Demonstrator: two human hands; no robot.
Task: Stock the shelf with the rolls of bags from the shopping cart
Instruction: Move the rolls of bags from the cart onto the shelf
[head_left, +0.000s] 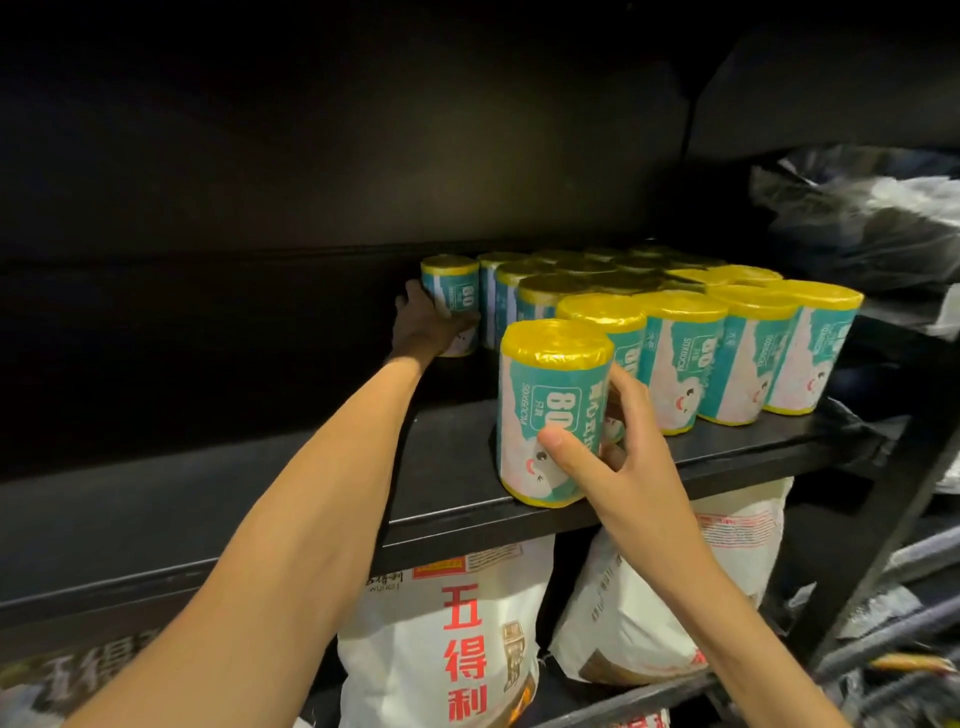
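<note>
Yellow-capped front roll (551, 410) gripped by right hand (631, 470).

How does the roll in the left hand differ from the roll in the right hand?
The left hand holds its back roll deep on the shelf, in shadow; the right hand holds its front roll at the shelf's front edge, brightly lit. Both stand upright, with yellow wrap and teal labels.
</note>
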